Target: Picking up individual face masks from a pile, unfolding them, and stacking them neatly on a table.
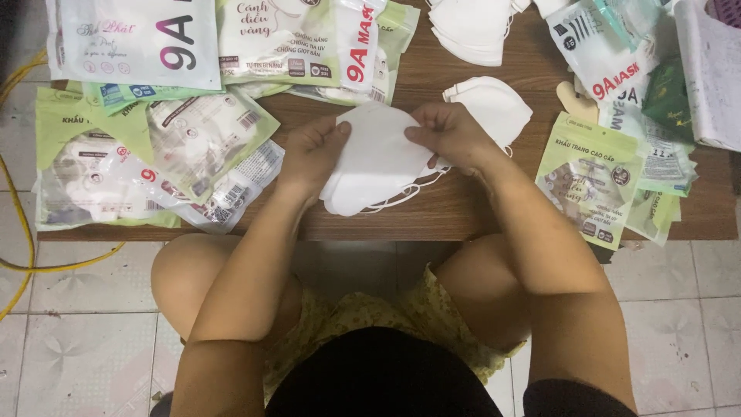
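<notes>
I hold a small stack of white face masks (374, 158) over the near part of the wooden tabletop (455, 212). My left hand (312, 150) pinches the left edge of the stack, thumb on top, and my right hand (451, 135) pinches the right edge in the same way. I think the stack could fan out and slide apart, because the masks are thin, smooth and only gripped at two edges; the elastic loops (401, 197) hanging below may also catch on the tabletop edge. The masks are soft, matte, with a rounded folded shape. Just right of the stack lies another white mask (494, 104). Left of it, glossy green and clear plastic pouches (154, 154) overlap each other.
</notes>
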